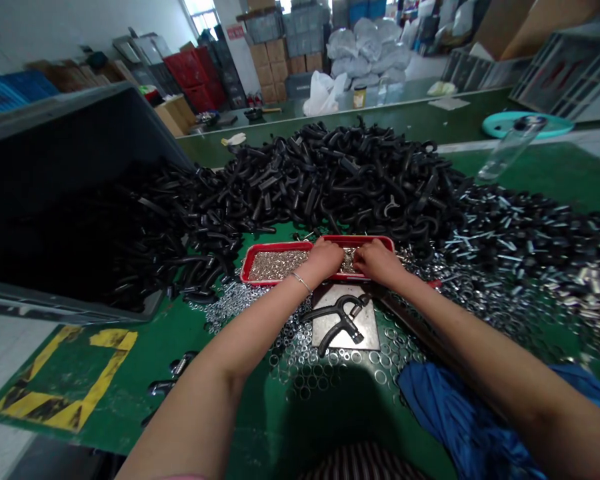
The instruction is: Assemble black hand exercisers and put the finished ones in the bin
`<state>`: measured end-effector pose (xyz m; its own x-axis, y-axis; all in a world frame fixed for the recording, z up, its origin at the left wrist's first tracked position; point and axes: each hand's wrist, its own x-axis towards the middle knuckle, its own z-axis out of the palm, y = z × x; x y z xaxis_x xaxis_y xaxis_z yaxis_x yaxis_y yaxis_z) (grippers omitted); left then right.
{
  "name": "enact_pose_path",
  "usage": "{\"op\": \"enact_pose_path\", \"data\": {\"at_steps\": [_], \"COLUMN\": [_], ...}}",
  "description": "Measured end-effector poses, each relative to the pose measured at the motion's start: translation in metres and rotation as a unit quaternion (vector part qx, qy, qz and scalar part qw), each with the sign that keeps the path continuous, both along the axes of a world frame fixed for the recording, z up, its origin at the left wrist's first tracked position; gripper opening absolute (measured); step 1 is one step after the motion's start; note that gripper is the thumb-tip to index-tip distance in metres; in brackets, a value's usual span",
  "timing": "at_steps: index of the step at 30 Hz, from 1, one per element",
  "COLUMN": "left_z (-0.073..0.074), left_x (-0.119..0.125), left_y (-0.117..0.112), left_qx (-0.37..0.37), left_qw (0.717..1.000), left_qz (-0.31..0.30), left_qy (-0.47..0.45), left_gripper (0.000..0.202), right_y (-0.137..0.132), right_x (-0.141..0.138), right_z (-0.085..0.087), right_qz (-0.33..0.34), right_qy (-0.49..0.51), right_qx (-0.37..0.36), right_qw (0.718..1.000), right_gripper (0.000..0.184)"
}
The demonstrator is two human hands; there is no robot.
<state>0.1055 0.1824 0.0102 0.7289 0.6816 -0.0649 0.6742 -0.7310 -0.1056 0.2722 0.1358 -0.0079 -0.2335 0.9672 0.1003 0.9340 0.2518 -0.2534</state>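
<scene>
Right at the centre we see a red tray (pixel 275 249) of small silvery parts (pixel 277 265), lying on the green table (pixel 145 360) just in front of a big heap of black curved pieces (pixel 330 177). Both of our hands are in the tray's right half, side by side and nearly touching. Our left hand (pixel 325 259) rests knuckles up with the fingers curled down into the small parts; whether it has pinched anything we cannot tell, since the fingertips are hidden. A thin bracelet (pixel 301 281) sits on that wrist. Our right hand (pixel 377 260) is posed the same way, palm down, fingers bent into the tray, and its hold is likewise hidden from us. Both forearms reach straight forward from the bottom corners of the view and draw together toward the tray.

Just nearer to us than the hands lies a flat metal plate (pixel 367 330) with one black forked piece (pixel 341 320) resting on it. Loose silvery washers (pixel 300 363) are scattered around the plate. A blue cloth (pixel 445 410) lies under our right forearm. Left of the heap a dark grey crate (pixel 65 133) lies tipped on its side, black pieces spilling out. Yellow tape (pixel 80 387) marks the table's left corner. To the right lies a spread of dark and silvery bolts (pixel 540 240), and beyond it a clear bottle (pixel 507 150) stands.
</scene>
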Motion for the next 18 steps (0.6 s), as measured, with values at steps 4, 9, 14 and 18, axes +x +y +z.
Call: {"op": "enact_pose_path", "data": {"at_steps": [4, 9, 14, 18], "left_z": [-0.008, -0.009, -0.005, 0.004], "left_x": [0.0, -0.001, 0.0, -0.012], "left_y": [0.0, -0.006, -0.015, -0.03], "left_qx": [0.0, 0.024, 0.054, 0.086], "left_qw": [1.0, 0.999, 0.997, 0.986], "left_qz": [0.005, 0.012, 0.022, 0.044], "left_qy": [-0.003, -0.021, -0.051, -0.137], "left_gripper": [0.024, 0.024, 0.025, 0.018], "right_y": [-0.002, -0.001, 0.0, -0.018], "right_x": [0.006, 0.008, 0.009, 0.019], "right_z": [-0.008, -0.015, -0.006, 0.013], "right_qz": [-0.002, -0.023, -0.016, 0.018], "right_qy": [0.056, 0.195, 0.25, 0.361], "right_qx": [0.023, 0.058, 0.059, 0.048], "right_qw": [0.998, 0.979, 0.966, 0.931], "right_gripper": [0.011, 0.005, 0.003, 0.021]}}
